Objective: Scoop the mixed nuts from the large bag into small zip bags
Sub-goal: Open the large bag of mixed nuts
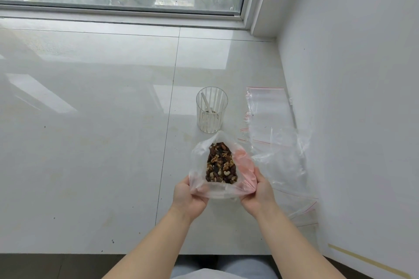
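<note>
Your left hand (189, 197) and right hand (257, 194) grip the near edge of the large bag (221, 190), fingers curled under the plastic and mostly hidden by it. The nuts (221, 166) lie inside, above the desk (90, 142). Beyond stands a ribbed glass (211, 111) holding a white scoop (208, 104), its bowl hard to make out. Zip bags (269, 115) lie right, overlapping; you cannot count them.
</note>
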